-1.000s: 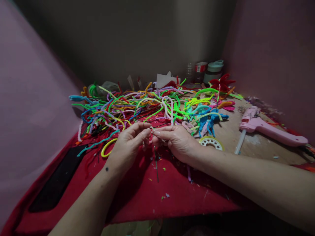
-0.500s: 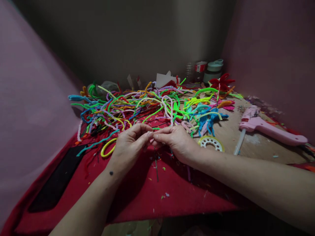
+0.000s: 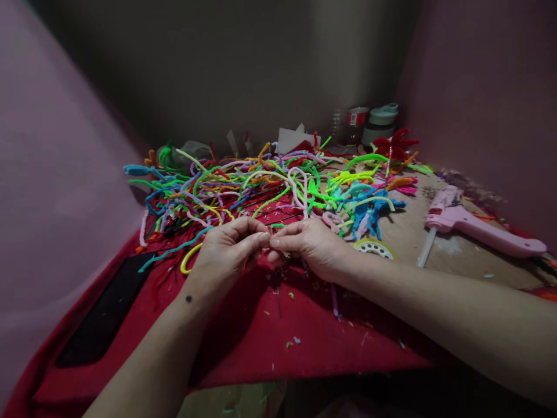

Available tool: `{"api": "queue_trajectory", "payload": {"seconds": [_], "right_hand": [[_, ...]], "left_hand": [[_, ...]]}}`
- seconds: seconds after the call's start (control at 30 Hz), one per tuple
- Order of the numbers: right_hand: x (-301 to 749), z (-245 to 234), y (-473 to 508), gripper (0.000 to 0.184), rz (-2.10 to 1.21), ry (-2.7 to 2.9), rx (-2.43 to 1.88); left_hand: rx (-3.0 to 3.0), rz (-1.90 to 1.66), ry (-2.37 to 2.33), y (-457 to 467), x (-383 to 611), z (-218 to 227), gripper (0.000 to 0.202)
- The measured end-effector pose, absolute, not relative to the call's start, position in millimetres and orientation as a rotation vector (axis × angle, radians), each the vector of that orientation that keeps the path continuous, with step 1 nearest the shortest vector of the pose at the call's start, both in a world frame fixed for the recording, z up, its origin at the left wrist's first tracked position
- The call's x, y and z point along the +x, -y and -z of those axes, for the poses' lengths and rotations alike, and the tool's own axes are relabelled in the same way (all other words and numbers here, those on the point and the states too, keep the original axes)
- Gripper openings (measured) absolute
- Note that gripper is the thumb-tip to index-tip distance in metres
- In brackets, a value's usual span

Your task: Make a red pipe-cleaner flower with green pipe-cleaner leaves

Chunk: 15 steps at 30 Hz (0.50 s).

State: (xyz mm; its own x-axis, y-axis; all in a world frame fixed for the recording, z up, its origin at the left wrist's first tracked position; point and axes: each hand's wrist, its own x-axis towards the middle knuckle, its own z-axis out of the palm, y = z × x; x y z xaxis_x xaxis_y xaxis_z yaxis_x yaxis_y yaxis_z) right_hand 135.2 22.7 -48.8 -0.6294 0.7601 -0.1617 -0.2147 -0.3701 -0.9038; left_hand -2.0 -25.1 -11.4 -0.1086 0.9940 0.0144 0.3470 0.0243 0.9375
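Note:
My left hand (image 3: 232, 247) and my right hand (image 3: 311, 244) meet fingertip to fingertip above the red cloth (image 3: 248, 348). Both are closed in a pinch. Whatever small thing lies between the fingers is mostly hidden; a pale bit shows under the right fingers. Just beyond the hands spreads a tangled heap of coloured pipe cleaners (image 3: 256, 176). A yellow loop (image 3: 186, 262) is beside my left wrist, near a teal pipe cleaner (image 3: 174, 248). Below my right hand, a purple pipe cleaner (image 3: 335, 301) lies on the cloth.
A pink glue gun (image 3: 487, 231) rests on the board (image 3: 456, 264) at right, with a tape roll (image 3: 375, 249) near my right forearm. A flat black slab (image 3: 104, 316) lies at left. Behind stand a lidded cup (image 3: 380, 125) and a red pipe-cleaner flower (image 3: 397, 142).
Both hands stay pinched together, with the fingers shifted slightly. The view has moved a little, so more of the purple pipe cleaner shows and less of the tape roll.

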Motion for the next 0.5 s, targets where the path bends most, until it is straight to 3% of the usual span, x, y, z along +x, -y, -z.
{"api": "queue_trajectory", "payload": {"seconds": [0.17,0.37,0.5], "right_hand": [[134.9,46.5,-21.2,0.011,-2.041,1.197,-0.816],[135.4,50.1,-22.5,0.010,-2.059,1.112,-0.770],[136.2,52.5,-22.8,0.010,-2.043,1.116,-0.769]], "left_hand": [[1.425,-1.136,-1.643,32.3,-24.2,0.8,0.017],[1.744,-0.378,-1.883,72.1,-63.5,2.3,0.019],[1.896,-0.402,-2.159,90.1,-66.8,24.6,0.016]]}}
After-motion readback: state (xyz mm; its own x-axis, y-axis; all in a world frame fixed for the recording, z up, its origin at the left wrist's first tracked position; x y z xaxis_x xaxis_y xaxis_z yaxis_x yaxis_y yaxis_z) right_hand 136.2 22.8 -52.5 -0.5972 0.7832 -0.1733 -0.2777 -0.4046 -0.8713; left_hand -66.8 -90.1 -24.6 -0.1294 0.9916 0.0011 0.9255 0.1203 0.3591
